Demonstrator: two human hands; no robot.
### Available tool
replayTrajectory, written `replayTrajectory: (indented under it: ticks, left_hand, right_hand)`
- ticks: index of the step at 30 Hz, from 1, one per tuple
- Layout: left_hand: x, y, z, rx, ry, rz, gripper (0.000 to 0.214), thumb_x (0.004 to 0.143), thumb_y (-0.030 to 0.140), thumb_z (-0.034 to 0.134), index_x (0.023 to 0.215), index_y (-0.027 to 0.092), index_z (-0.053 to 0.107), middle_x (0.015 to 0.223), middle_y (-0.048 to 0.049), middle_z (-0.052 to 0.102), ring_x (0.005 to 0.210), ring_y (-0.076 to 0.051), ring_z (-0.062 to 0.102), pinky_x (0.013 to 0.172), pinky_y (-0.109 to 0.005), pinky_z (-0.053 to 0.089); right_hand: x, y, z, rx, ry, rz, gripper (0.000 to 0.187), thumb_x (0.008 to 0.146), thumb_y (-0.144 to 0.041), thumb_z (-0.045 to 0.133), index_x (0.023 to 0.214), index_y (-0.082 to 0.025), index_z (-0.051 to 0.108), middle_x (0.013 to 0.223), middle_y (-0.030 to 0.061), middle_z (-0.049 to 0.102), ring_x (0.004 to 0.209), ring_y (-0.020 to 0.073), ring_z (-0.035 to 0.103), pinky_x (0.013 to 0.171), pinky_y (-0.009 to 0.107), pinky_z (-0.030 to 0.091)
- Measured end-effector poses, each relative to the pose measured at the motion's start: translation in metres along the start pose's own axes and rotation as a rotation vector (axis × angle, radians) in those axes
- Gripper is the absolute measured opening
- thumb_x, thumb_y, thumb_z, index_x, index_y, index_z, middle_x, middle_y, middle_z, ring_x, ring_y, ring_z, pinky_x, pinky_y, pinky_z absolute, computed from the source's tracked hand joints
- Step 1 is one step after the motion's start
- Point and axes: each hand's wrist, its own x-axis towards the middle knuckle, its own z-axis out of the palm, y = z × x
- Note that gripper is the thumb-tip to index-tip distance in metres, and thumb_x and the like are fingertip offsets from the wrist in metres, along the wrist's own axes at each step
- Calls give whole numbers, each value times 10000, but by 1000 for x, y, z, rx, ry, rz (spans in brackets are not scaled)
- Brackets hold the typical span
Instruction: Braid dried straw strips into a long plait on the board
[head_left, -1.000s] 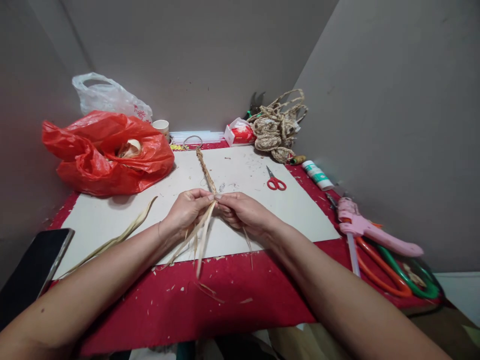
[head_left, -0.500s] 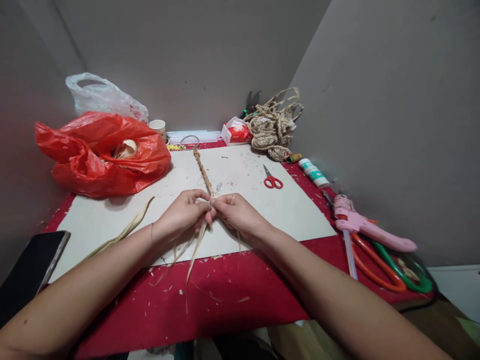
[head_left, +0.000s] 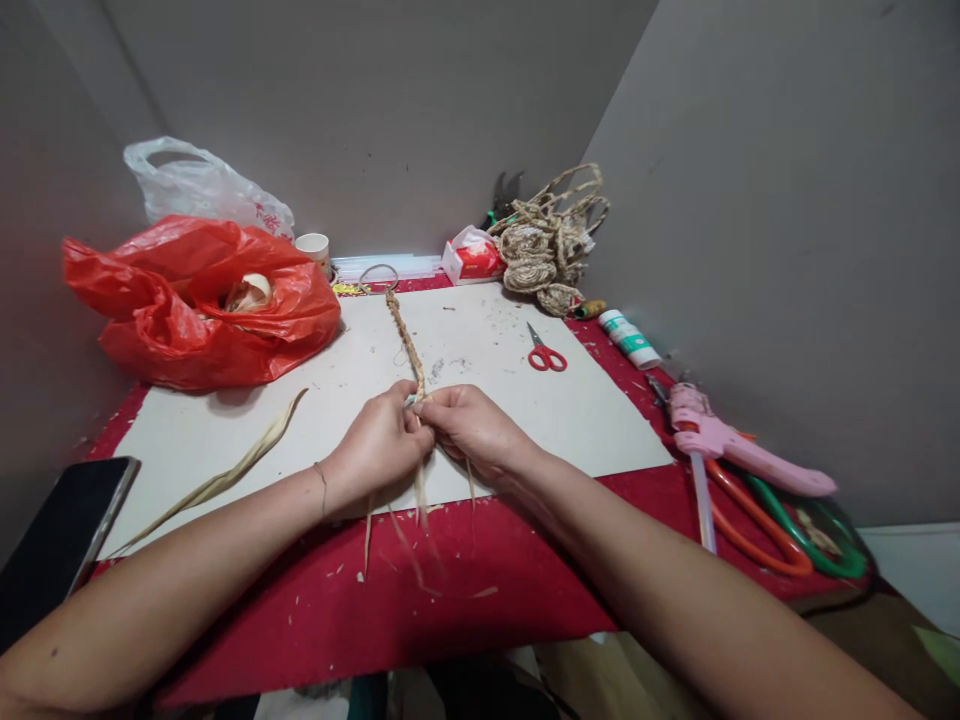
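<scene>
A braided straw cord (head_left: 406, 338) runs from a metal ring (head_left: 379, 279) at the back of the white board (head_left: 480, 330) down to my hands. My left hand (head_left: 386, 435) is closed on strands at the cord's near end, its fingers partly hidden behind the knuckles. Pinching the braid just beside it is my right hand (head_left: 469, 420), thumb and forefinger together. Loose straw strands (head_left: 420, 490) hang below both hands, some blurred. To the left, a single dried leaf strip (head_left: 240, 465) lies on the board.
A red plastic bag (head_left: 217, 310) with husk inside stands at left, near a phone (head_left: 64, 530). Red-handled scissors (head_left: 546, 355) lie right of the braid. Coiled straw rope (head_left: 536, 250) sits at the back. A pink glue gun (head_left: 727, 440) and large orange-handled shears (head_left: 757, 525) line the right edge.
My left hand has turned over, its fingers curling in closer to the right hand. The hanging strands have swung right and blurred. My right hand still pinches the braid.
</scene>
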Motion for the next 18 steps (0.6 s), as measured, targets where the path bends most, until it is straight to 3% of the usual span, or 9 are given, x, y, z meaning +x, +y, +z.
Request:
replayTrajectory:
  ticks: [4, 9, 11, 15, 18]
  left_hand:
    - [4, 20, -11, 90, -57, -52, 357, 619, 107, 603, 976, 113, 612, 453, 34, 521, 382, -83, 417, 406, -206, 242]
    - [15, 27, -22, -48, 145, -40, 123, 623, 100, 586, 733, 122, 638, 530, -1, 538, 462, -71, 414, 458, -202, 289]
    - [19, 19, -21, -208, 63, -107, 99, 640, 120, 574, 727, 133, 621, 557, -18, 547, 480, -80, 437, 465, -204, 309]
    - [19, 9, -15, -431, -240, -301, 124, 721, 209, 518, 613, 160, 552, 489, -14, 476, 397, -73, 375, 402, -211, 264]
    - [18, 11, -15, -426, -281, -343, 206, 754, 237, 524, 561, 165, 533, 434, 26, 368, 346, -41, 246, 370, -205, 149]
  right_hand:
    - [0, -2, -7, 21, -25, 26, 270, 798, -233, 519, 539, -164, 485, 340, -83, 318, 311, 40, 199, 345, 213, 111]
    - [2, -4, -15, 58, -114, 41, 196, 816, -277, 519, 659, -165, 554, 360, -95, 309, 318, 50, 191, 346, 210, 129]
    - [4, -4, -18, 37, -139, 46, 205, 823, -281, 509, 662, -161, 554, 364, -95, 307, 324, 47, 181, 346, 207, 126]
    - [5, -5, -23, -49, -177, 50, 259, 824, -279, 509, 590, -171, 489, 371, -89, 310, 330, 43, 181, 344, 207, 122]
    - [4, -8, -26, -72, -181, 68, 249, 820, -281, 532, 604, -178, 464, 395, -99, 279, 342, 43, 173, 344, 200, 129]
